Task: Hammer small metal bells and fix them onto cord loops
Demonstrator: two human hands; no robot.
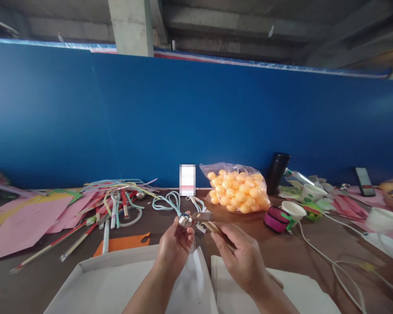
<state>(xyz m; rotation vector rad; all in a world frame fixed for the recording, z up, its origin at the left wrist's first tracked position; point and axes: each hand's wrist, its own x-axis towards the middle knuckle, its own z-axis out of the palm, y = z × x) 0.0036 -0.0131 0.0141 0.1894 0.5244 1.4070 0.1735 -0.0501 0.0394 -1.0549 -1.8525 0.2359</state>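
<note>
My left hand (pixel 175 244) holds a shiny silver ball (pixel 185 220) in its fingertips, just above the front of the table. To its right, my right hand (pixel 240 253) is closed round a slim wooden stick (pixel 212 226), whose far end shows past the wrist. The stick's near tip points toward the ball; a flat brownish piece lies between them, and I cannot tell whether it belongs to the stick. Below both hands lies an open white box (pixel 118 283), its right part spread under my right forearm. Behind the ball are loops of light blue cord (pixel 165 201).
A clear bag of orange balls (pixel 237 192) lies behind my right hand, near a black cylinder (pixel 278 172). Paper cups (pixel 294 211), a pink pouch (pixel 277 219) and white cables (pixel 330 259) are at right. Coloured paper (pixel 29 222) and balloon sticks crowd the left. A blue partition (pixel 196 117) stands behind.
</note>
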